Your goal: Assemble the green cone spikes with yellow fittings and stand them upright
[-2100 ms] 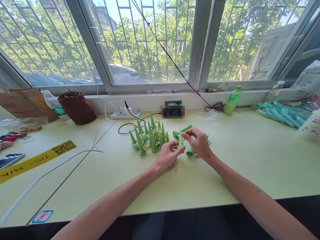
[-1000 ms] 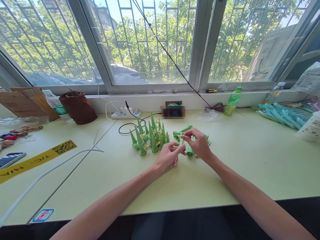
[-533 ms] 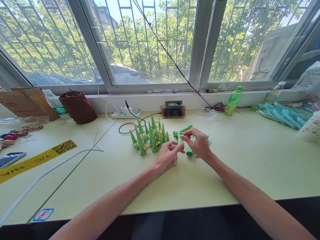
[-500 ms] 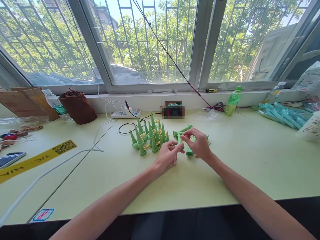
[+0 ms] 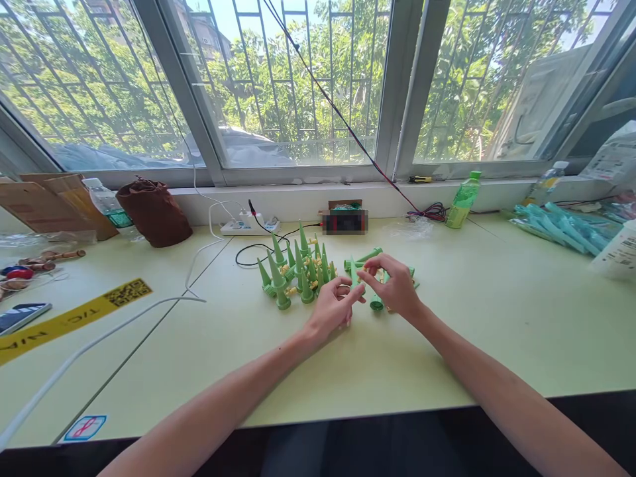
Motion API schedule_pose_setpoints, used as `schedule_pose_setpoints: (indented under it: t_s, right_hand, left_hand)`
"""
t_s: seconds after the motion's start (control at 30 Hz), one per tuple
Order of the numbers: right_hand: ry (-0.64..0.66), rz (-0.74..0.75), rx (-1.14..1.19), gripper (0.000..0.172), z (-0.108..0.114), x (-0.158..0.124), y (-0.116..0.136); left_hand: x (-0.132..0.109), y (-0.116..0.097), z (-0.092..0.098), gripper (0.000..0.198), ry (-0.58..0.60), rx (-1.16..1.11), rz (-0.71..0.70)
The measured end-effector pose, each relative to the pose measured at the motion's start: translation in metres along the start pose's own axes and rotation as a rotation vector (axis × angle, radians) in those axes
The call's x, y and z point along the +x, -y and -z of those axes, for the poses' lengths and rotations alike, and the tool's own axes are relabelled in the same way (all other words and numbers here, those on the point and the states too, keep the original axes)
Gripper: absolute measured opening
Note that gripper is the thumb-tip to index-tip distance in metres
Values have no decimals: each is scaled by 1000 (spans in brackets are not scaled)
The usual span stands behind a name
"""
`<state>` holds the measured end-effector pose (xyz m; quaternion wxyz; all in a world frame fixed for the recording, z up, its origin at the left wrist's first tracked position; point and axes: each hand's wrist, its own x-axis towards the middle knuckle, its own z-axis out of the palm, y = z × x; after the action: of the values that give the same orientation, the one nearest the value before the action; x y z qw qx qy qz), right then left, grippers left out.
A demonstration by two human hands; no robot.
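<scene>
My left hand [image 5: 335, 305] is closed around a green plastic watering spike [image 5: 354, 270], its pointed tip upward. From the other side my right hand [image 5: 395, 285] pinches a small yellow valve [image 5: 362, 269] against the spike's side; fingers partly cover it. Left of the hands stands a cluster of green spikes [image 5: 277, 281] with yellow valves on them, most upright. Beneath and behind my right hand lie several loose green pieces, among them a tube [image 5: 370, 255] on its side and another [image 5: 376, 303] with its round end facing me.
A power strip [image 5: 248, 225] and black cable sit behind the spikes, beside a blurred dark device [image 5: 345, 222]. A green bottle [image 5: 463, 200] and blue-green plastic bags [image 5: 559, 225] are at the right. A brown pouch [image 5: 155, 213] and white cable [image 5: 99, 338] are at the left.
The spike in my left hand has turned slightly, so its tip now shows more clearly above my fingers. Both hands stay nearly in place.
</scene>
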<state>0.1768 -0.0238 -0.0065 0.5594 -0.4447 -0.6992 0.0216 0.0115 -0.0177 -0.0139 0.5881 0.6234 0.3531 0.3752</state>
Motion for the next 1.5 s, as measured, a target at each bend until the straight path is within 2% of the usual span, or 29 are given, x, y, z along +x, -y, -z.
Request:
schedule_pose_setpoints:
  t_s: [0.23, 0.47, 0.77, 1.3, 1.5]
  right_hand:
    - [-3, -49, 27, 22, -1, 0, 0]
    - [-4, -68, 52, 22, -1, -1, -1]
    - [77, -152, 151, 30, -1, -2, 1]
    - [191, -241, 257, 33, -2, -4, -1]
    - [210, -217, 227, 34, -1, -3, 0]
  left_hand:
    - [-2, 1, 0, 45, -26, 67, -71]
    - [-1, 4, 1, 39, -57, 129, -149]
    - [-3, 0, 2, 32, -198, 405, -312]
    - [-2, 2, 4, 31, -260, 541, -347]
    - [-3, 2, 3, 32, -264, 530, -335]
